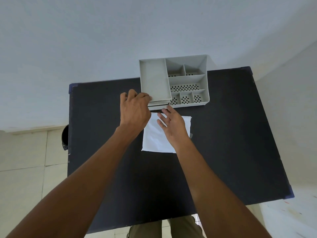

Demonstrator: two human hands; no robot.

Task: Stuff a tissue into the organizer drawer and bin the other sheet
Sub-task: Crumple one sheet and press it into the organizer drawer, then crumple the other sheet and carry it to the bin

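A grey plastic organizer with several compartments stands at the far edge of the black table. Its drawer sits at the front left corner, showing a thin dark gap. My left hand grips the organizer's front left corner beside the drawer. My right hand hovers with fingers spread just in front of the drawer, its fingertips near the drawer front. Beneath that hand a white tissue sheet lies flat on the table. I cannot tell whether it is one sheet or two stacked.
A dark bin stands on the tiled floor, mostly hidden behind the table's left edge. A pale wall rises behind the table. My legs show below the near table edge.
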